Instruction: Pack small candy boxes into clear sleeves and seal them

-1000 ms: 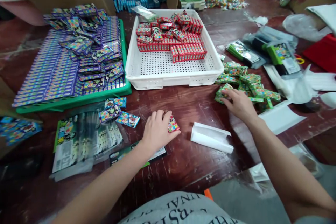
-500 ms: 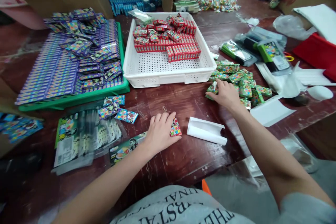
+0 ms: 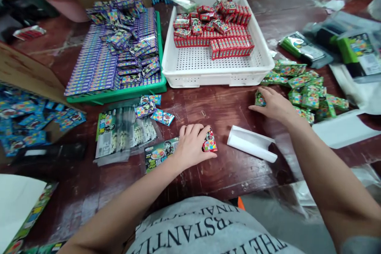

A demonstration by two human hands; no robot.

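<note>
My left hand [image 3: 193, 145] is closed over a small red candy box [image 3: 210, 141] on the table, its fingers covering most of it. My right hand [image 3: 275, 103] grips a small green candy box [image 3: 260, 98], just left of the pile of green boxes [image 3: 309, 91]. Between my hands lies a curled white card sleeve [image 3: 251, 144]. A printed green bag [image 3: 159, 152] sits partly beneath my left wrist. Beyond it are a stack of clear printed bags [image 3: 122, 137] and several loose blue and purple packets [image 3: 162, 117].
A white perforated tray [image 3: 217, 79] holds red boxes. Left of it, a green tray [image 3: 119, 97] is filled with purple packets. A carton [image 3: 26, 63] of blue packets stands at the far left. Packed black and green bags [image 3: 306, 49] lie at right.
The view has swung left. My right hand has drawn a green box leftward, apart from the pile. My left hand stays on the red box.
</note>
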